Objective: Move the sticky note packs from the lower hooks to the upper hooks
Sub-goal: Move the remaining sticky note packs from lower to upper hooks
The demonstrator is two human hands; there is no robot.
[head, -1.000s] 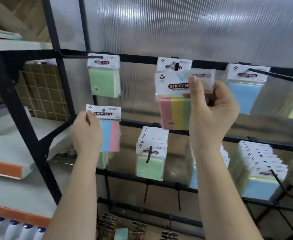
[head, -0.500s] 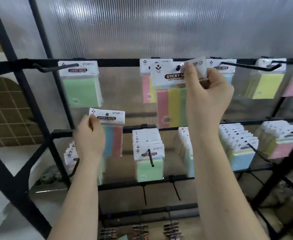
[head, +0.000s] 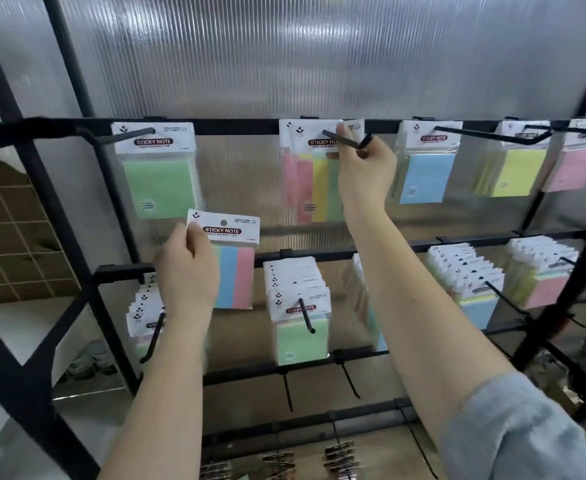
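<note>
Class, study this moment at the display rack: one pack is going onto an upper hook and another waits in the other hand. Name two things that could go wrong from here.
1. The right hand pinches only the header card of the striped pack on the upper hook; letting go early might drop it.
2. The left hand grips the waiting pack by one corner, so it may slip.

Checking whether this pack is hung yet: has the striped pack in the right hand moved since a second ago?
Yes. The right hand has slid the striped pack back along the upper hook, toward the top rail.
</note>
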